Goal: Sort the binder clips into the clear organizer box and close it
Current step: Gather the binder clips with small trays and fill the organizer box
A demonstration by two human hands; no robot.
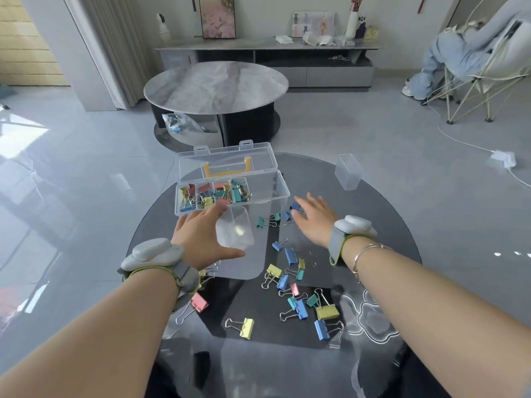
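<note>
Just beyond right hand [314, 218]: blue binder clip [295, 205] at fingertips, fingers spread, holding nothing | left hand [201, 235] spread against loose clear insert cup [235, 229] | organizer box [280, 186] open, farther left; right hand nearer clip

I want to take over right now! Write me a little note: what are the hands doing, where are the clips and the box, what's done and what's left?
Left hand: open, fingers spread by the loose clear insert cup in front of the box, holding nothing.
Right hand: open, reaching toward the blue and green clips just right of the cup.
Clear organizer box: on the dark round table, lid up; left compartments already hold mixed clips, right part looks empty.
Second clear cup: far right of the box.
Left to do: many loose clips lie scattered near you; gather them in, then close the lid.
</note>
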